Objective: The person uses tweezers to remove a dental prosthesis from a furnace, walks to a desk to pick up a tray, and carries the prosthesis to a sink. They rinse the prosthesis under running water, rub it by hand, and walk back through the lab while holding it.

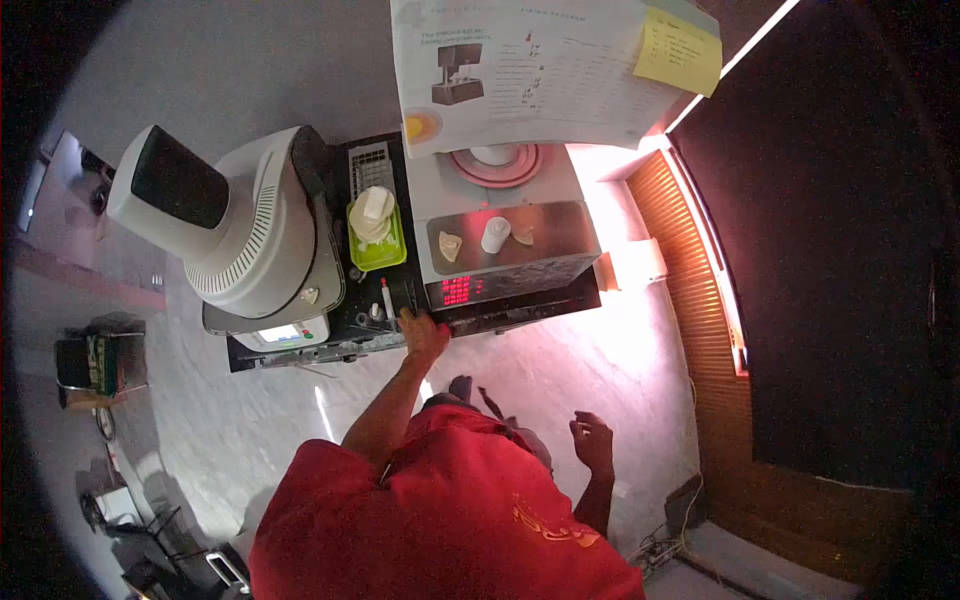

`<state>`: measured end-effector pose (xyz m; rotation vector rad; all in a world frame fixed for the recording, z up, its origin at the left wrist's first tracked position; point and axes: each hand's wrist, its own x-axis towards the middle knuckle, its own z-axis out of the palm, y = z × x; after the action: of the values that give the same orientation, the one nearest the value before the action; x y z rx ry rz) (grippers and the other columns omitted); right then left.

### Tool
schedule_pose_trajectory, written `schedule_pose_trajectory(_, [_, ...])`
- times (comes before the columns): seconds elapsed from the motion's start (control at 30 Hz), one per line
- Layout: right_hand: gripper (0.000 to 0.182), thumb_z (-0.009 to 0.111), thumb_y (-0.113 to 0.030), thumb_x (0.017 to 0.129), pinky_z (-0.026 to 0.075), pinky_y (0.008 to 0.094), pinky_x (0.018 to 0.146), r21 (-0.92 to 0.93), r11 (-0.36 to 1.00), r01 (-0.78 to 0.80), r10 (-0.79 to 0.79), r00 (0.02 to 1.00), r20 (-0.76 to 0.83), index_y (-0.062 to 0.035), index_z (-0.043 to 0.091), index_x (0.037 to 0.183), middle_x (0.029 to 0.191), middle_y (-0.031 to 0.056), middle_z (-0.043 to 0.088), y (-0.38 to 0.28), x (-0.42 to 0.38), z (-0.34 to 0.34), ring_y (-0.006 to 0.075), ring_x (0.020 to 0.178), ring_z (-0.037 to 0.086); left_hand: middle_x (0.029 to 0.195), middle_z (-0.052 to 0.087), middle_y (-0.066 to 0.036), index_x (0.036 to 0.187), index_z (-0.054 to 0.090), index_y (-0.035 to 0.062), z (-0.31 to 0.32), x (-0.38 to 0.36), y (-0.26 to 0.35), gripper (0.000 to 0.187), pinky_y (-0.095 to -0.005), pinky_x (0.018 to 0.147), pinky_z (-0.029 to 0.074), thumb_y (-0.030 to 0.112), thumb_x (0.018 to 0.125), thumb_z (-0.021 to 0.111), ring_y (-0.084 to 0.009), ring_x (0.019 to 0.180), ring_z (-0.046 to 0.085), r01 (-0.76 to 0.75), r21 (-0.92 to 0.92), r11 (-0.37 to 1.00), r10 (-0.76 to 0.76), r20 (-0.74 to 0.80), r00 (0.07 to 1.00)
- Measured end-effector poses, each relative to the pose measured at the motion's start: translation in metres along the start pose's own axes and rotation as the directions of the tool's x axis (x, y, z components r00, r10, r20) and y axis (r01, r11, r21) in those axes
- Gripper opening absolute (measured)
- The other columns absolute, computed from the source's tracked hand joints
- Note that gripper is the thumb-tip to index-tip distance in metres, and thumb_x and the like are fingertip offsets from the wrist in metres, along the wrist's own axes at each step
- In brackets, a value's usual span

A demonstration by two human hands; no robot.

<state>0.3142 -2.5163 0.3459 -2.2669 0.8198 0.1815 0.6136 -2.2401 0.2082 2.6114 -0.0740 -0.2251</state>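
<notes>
My left hand (425, 336) is at the front edge of the black table (352, 345), its fingers apart. Its fingertips are right at the lower end of a thin dark tool, possibly tweezers (410, 293). Just left of these lie a white stick with a red tip (387, 297) and small white ring-like pieces (375, 314). My right hand (592, 440) hangs over the floor, away from the table, fingers loosely bent and apart, with nothing visible in it.
A white furnace (255, 235) stands left. A green tray (378, 256) holds round white pieces. Right of it, a machine's metal shelf (570, 228) bears a white cylinder (495, 235) and two beige pieces above a red display (462, 290). A printed sheet (560, 90) hangs above.
</notes>
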Motion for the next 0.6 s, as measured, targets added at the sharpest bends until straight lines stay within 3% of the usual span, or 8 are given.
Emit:
schedule_pose_trajectory(0.1, [0.028, 0.066, -0.020, 0.091, 0.059, 0.0358, 0.076, 0.016, 0.997, 0.070, -0.070, 0.998, 0.009, -0.0038, 0.068, 0.114, 0.104, 0.0152, 0.072, -0.007, 0.023, -0.008, 0.0256, 0.093, 0.072, 0.131, 0.044, -0.039, 0.110, 0.062, -0.0094, 0.007, -0.006, -0.015, 0.049, -0.0605, 0.102, 0.035, 0.020, 0.072, 0.068, -0.0528, 0.121, 0.041, -0.032, -0.034, 0.999, 0.032, 0.009, 0.999])
schedule_pose_trajectory(0.2, [0.026, 0.066, -0.016, 0.092, 0.059, 0.0356, 0.078, 0.073, 0.982, 0.173, -0.179, 0.980, 0.088, -0.0028, 0.068, 0.114, 0.107, 0.0154, 0.072, -0.028, 0.052, -0.013, 0.0252, 0.094, 0.072, 0.121, 0.053, -0.035, 0.104, 0.065, -0.0094, -0.002, -0.026, -0.005, 0.044, -0.0561, 0.101, 0.039, 0.018, 0.070, 0.071, -0.0491, 0.117, 0.046, -0.099, -0.172, 0.980, 0.044, -0.300, 0.953])
schedule_pose_trajectory(0.3, [0.026, 0.067, -0.015, 0.091, 0.059, 0.0361, 0.082, 0.164, 0.956, 0.242, -0.276, 0.934, 0.229, -0.0024, 0.067, 0.114, 0.109, 0.0143, 0.071, -0.043, 0.068, -0.003, 0.0233, 0.097, 0.071, 0.112, 0.059, -0.030, 0.100, 0.066, -0.0093, -0.006, -0.065, -0.016, 0.043, -0.0505, 0.098, 0.043, 0.020, 0.069, 0.075, -0.0444, 0.115, 0.050, 0.150, -0.331, 0.932, -0.182, -0.066, 0.981])
schedule_pose_trajectory(0.37, [0.029, 0.066, -0.020, 0.093, 0.058, 0.0377, 0.085, 0.258, 0.932, 0.255, -0.333, 0.883, 0.330, -0.0032, 0.066, 0.116, 0.111, 0.0136, 0.070, -0.064, 0.074, 0.008, 0.0243, 0.099, 0.070, 0.107, 0.064, -0.026, 0.099, 0.067, -0.0097, -0.011, -0.100, -0.011, 0.047, -0.0455, 0.094, 0.048, 0.024, 0.069, 0.079, -0.0391, 0.107, 0.058, 0.173, -0.461, 0.870, -0.257, -0.126, 0.958])
schedule_pose_trajectory(0.43, [0.029, 0.064, -0.020, 0.094, 0.056, 0.0358, 0.088, 0.332, 0.906, 0.262, -0.397, 0.800, 0.450, -0.0037, 0.067, 0.117, 0.110, 0.0141, 0.071, -0.076, 0.080, 0.026, 0.0222, 0.100, 0.069, 0.105, 0.066, -0.024, 0.100, 0.069, -0.0048, -0.042, -0.136, 0.011, 0.041, -0.0421, 0.090, 0.051, 0.024, 0.072, 0.078, -0.0367, 0.098, 0.062, 0.304, -0.632, 0.712, -0.308, 0.108, 0.945])
schedule_pose_trajectory(0.53, [0.030, 0.062, -0.022, 0.097, 0.055, 0.0355, 0.089, 0.356, 0.890, 0.285, -0.452, 0.660, 0.600, -0.0030, 0.065, 0.120, 0.109, 0.0140, 0.070, -0.101, 0.084, 0.049, 0.0213, 0.100, 0.069, 0.102, 0.067, -0.022, 0.100, 0.071, 0.0018, -0.034, -0.167, 0.015, 0.032, -0.0388, 0.086, 0.053, 0.021, 0.075, 0.075, -0.0347, 0.095, 0.065, 0.245, -0.669, 0.701, -0.181, 0.166, 0.969])
schedule_pose_trajectory(0.6, [0.031, 0.057, -0.022, 0.099, 0.054, 0.0367, 0.089, 0.350, 0.881, 0.318, -0.473, 0.606, 0.639, -0.0015, 0.063, 0.121, 0.106, 0.0110, 0.070, -0.111, 0.084, 0.072, 0.0186, 0.100, 0.067, 0.104, 0.067, -0.020, 0.100, 0.071, 0.0046, -0.047, -0.172, 0.034, 0.029, -0.0402, 0.089, 0.052, 0.019, 0.075, 0.074, -0.0340, 0.100, 0.064, 0.131, -0.605, 0.785, -0.078, 0.113, 0.990])
